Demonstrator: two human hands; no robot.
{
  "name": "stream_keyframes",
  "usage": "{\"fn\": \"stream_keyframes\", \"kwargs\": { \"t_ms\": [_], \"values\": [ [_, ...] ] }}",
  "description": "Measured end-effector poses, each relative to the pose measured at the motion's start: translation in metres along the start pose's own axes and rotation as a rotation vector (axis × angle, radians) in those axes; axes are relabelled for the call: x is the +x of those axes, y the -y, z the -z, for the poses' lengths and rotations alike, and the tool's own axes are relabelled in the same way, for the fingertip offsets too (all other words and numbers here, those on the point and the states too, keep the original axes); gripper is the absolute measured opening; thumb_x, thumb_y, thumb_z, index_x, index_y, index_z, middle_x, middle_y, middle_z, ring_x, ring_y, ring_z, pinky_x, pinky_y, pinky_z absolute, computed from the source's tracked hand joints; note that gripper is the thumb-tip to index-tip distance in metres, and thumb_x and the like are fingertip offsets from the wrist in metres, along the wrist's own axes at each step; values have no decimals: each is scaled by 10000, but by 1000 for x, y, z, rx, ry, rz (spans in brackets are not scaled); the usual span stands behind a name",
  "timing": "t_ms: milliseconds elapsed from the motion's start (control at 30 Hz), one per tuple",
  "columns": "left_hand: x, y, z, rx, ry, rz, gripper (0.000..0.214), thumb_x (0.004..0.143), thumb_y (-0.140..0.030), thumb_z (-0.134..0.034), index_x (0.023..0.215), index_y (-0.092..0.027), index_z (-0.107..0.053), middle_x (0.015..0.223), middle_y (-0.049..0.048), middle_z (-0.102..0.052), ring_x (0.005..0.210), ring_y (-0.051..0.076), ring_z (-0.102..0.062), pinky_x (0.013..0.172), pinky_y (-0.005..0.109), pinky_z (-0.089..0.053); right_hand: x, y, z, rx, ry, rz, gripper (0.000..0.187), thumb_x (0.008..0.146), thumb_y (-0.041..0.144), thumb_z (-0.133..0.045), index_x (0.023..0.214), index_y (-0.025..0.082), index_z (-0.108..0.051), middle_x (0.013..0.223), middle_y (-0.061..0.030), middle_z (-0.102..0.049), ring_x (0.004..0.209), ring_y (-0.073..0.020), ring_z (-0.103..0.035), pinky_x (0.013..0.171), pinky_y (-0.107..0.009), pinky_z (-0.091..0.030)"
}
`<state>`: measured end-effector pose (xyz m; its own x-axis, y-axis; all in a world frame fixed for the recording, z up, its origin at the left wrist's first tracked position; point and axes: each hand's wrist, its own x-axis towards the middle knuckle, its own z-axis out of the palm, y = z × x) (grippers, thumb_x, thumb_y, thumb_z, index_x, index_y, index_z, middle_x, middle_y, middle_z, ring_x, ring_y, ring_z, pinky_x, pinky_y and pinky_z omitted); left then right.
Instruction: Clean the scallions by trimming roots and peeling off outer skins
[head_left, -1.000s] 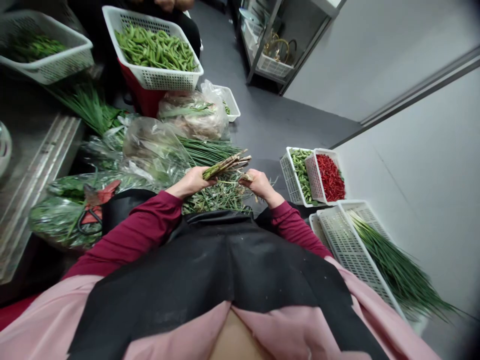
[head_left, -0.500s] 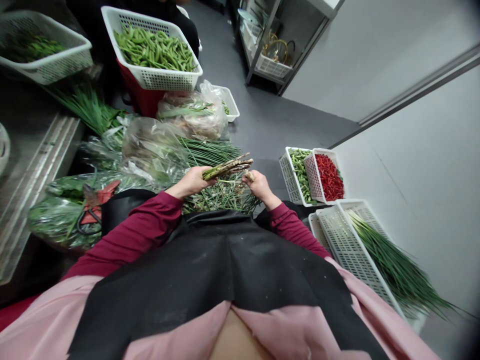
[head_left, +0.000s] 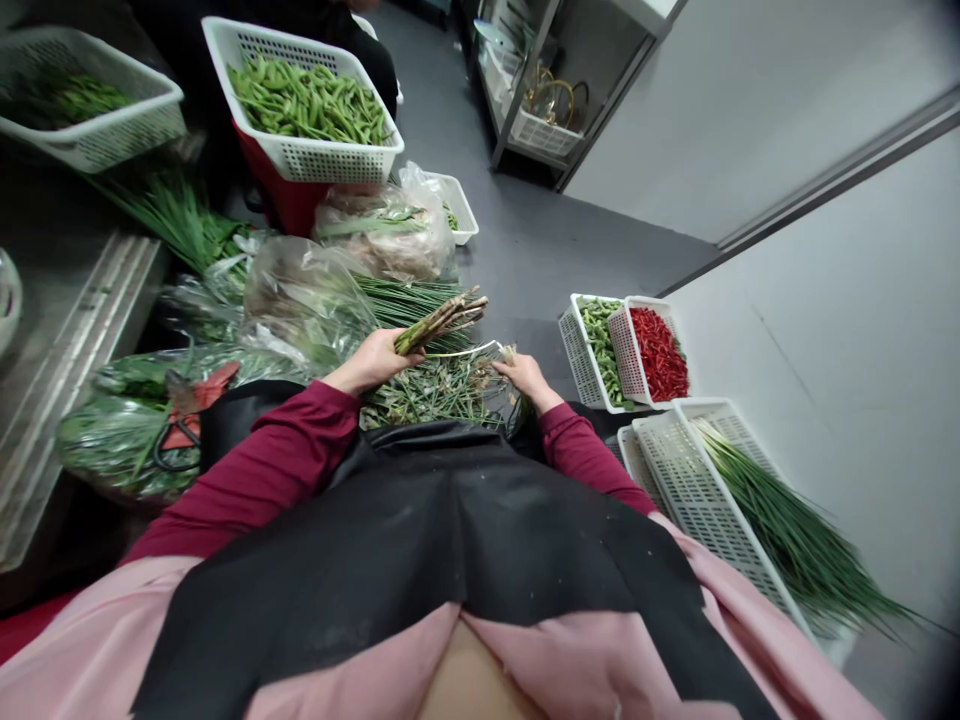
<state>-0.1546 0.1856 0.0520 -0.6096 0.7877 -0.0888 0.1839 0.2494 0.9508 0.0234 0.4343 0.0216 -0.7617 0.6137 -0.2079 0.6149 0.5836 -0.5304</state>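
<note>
My left hand (head_left: 380, 360) is closed around a bunch of green stalks with brownish ends (head_left: 444, 322), which point up to the right. A thin white strip (head_left: 469, 350) runs from beside my left hand toward my right hand (head_left: 523, 376). The right fingers are pinched on a small pale tuft (head_left: 509, 354) at the strip's end; its kind is unclear. Below both hands lies a heap of loose green trimmings (head_left: 431, 393). Just behind them is a pile of long thin green stalks (head_left: 409, 302).
Plastic bags of greens (head_left: 307, 290) and scissors (head_left: 180, 440) are on the left. A basket of green peppers (head_left: 304, 158) stands behind. To the right are a basket of red chillies (head_left: 636, 365) and a basket of scallions (head_left: 709, 510). A metal shelf (head_left: 525, 90) stands at the back.
My left hand and the stalk bunch have shifted slightly left. My right hand has moved a little down and away from the bunch, and the white strip now stretches between the hands.
</note>
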Motion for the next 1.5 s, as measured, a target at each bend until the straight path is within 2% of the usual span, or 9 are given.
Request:
{"fn": "stream_keyframes", "kwargs": {
  "t_ms": [167, 367, 567, 700, 900, 1067, 1167, 1300, 1500],
  "values": [
    [-1, -5, -1, -44, -19, 82, 302, 528, -341, -734, 728, -129, -656, 663, -2, -628, 669, 168, -565, 673, 274, -435, -16, 16, -15, 397, -41, 3, 233, 668, 385, -679, 766, 184, -617, 635, 20, -573, 583, -125, -513, 620, -257, -419],
    [1, 0, -3, -91, 26, 70, 316, 522, -359, -757, 721, -130, -667, 678, 7, -644, 672, 174, -577, 692, 296, -441, -32, 50, -8, 830, 89, -78, 330, 676, 456, -704, 784, 181, -557, 498, 83, -347, 400, -59, -296, 409, -228, -275],
    [1, 6, -21, -429, 233, 173, 312, 538, -360, -794, 684, -130, -642, 601, 11, -593, 555, 135, -523, 604, 295, -437, -37, 79, -9, 1116, 211, -22, 405, 668, 492, -723, 890, 172, -611, 523, 92, -299, 390, -37, -249, 392, -214, -234],
    [0, 6, -31, -662, 322, 255, 335, 557, -335, -806, 767, -132, -643, 659, 32, -630, 599, 147, -567, 640, 313, -463, -33, 86, -8, 1129, 122, 11, 339, 712, 481, -672, 843, 173, -621, 505, 70, -384, 420, -54, -349, 408, -202, -283],
    [4, 10, -29, -724, 224, 303, 362, 532, -310, -830, 789, -119, -662, 803, 79, -683, 739, 188, -624, 657, 320, -488, -25, 76, -1, 1027, -17, 76, 302, 719, 444, -653, 834, 165, -656, 820, -46, -646, 662, -111, -563, 546, -227, -456],
    [5, 9, -28, -762, 250, 317, 334, 537, -267, -830, 759, -114, -633, 720, 44, -632, 645, 151, -587, 562, 288, -478, -24, 69, 2, 963, -163, 142, 292, 772, 439, -601, 902, 178, -631, 698, 2, -590, 610, -101, -559, 645, -265, -487],
    [5, 8, -31, -760, 283, 356, 332, 516, -222, -828, 765, -124, -632, 649, -3, -595, 562, 125, -548, 576, 308, -484, -28, 78, -5, 816, -66, 201, 275, 787, 427, -585, 857, 170, -652, 582, 42, -490, 503, -76, -454, 566, -238, -438],
    [5, 7, -38, -751, 286, 316, 409, 446, -163, -824, 816, -129, -654, 730, 17, -657, 681, 157, -599, 701, 327, -489, -31, 96, -32, 604, 126, 246, 226, 708, 378, -673, 685, 156, -638, 608, 21, -543, 596, -97, -483, 595, -232, -420],
    [5, 10, -38, -719, 279, 303, 422, 438, -136, -808, 829, -124, -650, 769, 28, -674, 702, 162, -607, 730, 336, -477, -23, 98, -45, 740, 186, 21, 277, 650, 393, -737, 623, 191, -548, 483, 50, -425, 476, -89, -389, 456, -228, -340]
  ]
}}
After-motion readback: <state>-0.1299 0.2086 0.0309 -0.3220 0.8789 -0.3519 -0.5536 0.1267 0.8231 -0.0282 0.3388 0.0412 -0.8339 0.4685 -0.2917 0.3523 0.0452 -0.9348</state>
